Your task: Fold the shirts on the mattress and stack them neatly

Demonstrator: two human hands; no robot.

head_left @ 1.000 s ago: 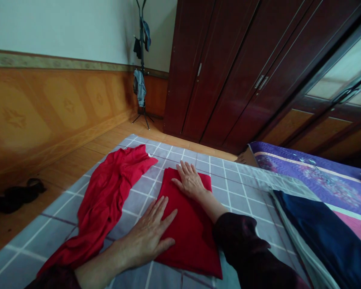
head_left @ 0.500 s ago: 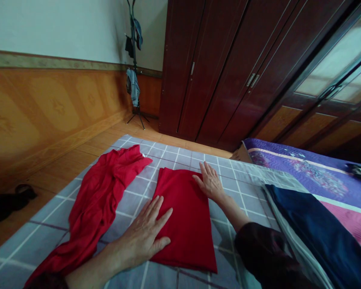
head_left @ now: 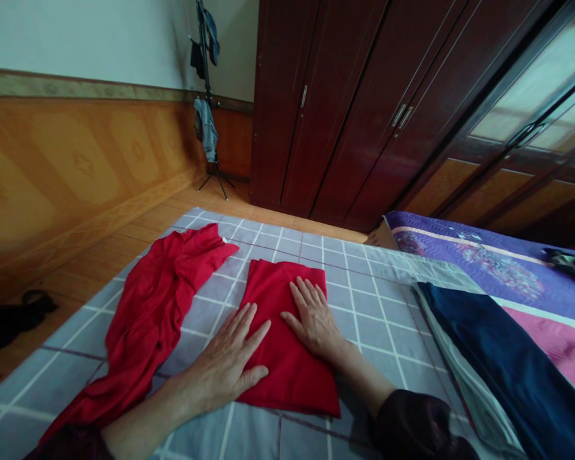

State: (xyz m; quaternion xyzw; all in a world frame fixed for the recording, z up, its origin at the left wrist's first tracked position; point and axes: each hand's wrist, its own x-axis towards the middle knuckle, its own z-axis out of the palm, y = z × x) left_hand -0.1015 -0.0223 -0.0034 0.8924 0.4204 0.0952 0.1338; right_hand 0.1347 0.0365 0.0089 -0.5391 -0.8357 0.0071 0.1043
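Observation:
A folded red garment (head_left: 282,377) lies flat on the grey checked bedsheet (head_left: 374,319) in front of me. Over its left edge rests my left hand (head_left: 232,354), fingers spread, partly on the cloth and partly on the sheet. My right hand (head_left: 311,319) lies flat on the right half of the garment, fingers stretched out. To the left, a second red garment (head_left: 158,306) is spread out crumpled, its lower end partly hidden behind my left forearm.
Dark blue folded cloth (head_left: 489,338) lies on the right of the bed, on top of paler cloth. A purple floral bedspread (head_left: 469,249) is beyond it. Further back stand a dark red wardrobe (head_left: 326,115) and a coat rack (head_left: 204,57). A black item (head_left: 14,319) lies on the floor.
My right hand has moved left and toward me, from the garment's far right edge onto its surface. My left hand has stayed nearly in place. The view has shifted slightly.

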